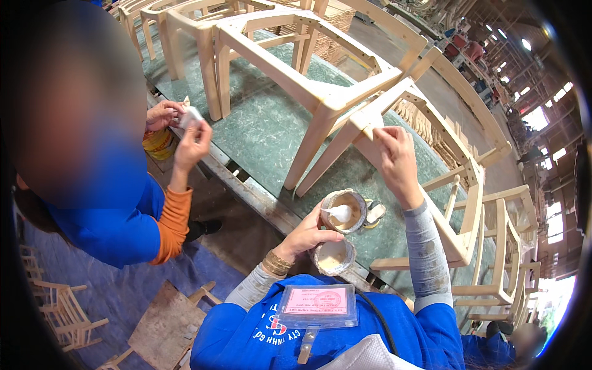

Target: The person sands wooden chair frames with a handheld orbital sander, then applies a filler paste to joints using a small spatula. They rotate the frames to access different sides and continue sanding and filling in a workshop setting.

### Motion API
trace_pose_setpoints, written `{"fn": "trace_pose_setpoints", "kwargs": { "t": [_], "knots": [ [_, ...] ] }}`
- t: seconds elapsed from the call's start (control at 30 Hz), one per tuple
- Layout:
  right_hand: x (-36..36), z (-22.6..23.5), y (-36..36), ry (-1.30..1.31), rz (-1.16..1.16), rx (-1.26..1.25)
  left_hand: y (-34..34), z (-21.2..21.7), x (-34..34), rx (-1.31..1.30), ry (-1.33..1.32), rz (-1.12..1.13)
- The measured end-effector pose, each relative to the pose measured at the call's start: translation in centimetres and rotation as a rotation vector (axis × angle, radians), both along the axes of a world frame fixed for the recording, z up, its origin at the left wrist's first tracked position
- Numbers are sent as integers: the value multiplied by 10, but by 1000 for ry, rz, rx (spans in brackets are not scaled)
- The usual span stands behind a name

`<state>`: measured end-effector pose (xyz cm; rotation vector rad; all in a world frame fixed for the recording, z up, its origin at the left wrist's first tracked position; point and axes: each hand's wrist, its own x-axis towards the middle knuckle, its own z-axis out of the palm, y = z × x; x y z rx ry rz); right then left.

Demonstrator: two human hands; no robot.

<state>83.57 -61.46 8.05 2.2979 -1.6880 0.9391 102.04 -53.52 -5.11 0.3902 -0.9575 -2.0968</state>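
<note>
My left hand (306,234) is closed around a round, paste-crusted cup (357,223) of beige paste. A white spoon-like tool (339,213) rests in that cup. Just below it, nearer my body, is a second crusted cup (333,256) with pale paste. My right hand (396,159) is raised at the corner of an unfinished wooden chair frame (365,123), its fingers pinched together against the wood. Whatever those fingers hold, if anything, is too small to tell. To the right of the first cup lies a small pale object with yellow on it (374,213).
A green-topped table (259,132) carries several chair frames, one (271,61) close on the left. Across the table's edge, a co-worker in blue (105,228) holds a white block (191,117). More chairs (61,314) stand on the floor at lower left.
</note>
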Motion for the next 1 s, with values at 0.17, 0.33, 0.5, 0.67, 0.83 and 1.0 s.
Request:
{"fn": "trace_pose_setpoints", "kwargs": {
  "t": [0.17,0.33,0.5,0.67,0.83,1.0],
  "knots": [
    [16,6,4,162,-26,-13,-6,7,9,23,-17,16],
    [19,10,27,-60,119,-50,-15,27,25,-5,-24,143],
    [37,2,53,114,173,185,-26,39,20,-152,-68,240],
    [38,-6,52,312,15,204,-18,46,4,-165,-76,247],
    [25,8,50,174,73,193,-17,59,4,-52,-82,181],
    [18,17,29,-315,29,275,-25,68,1,4,42,139]
  ]
}}
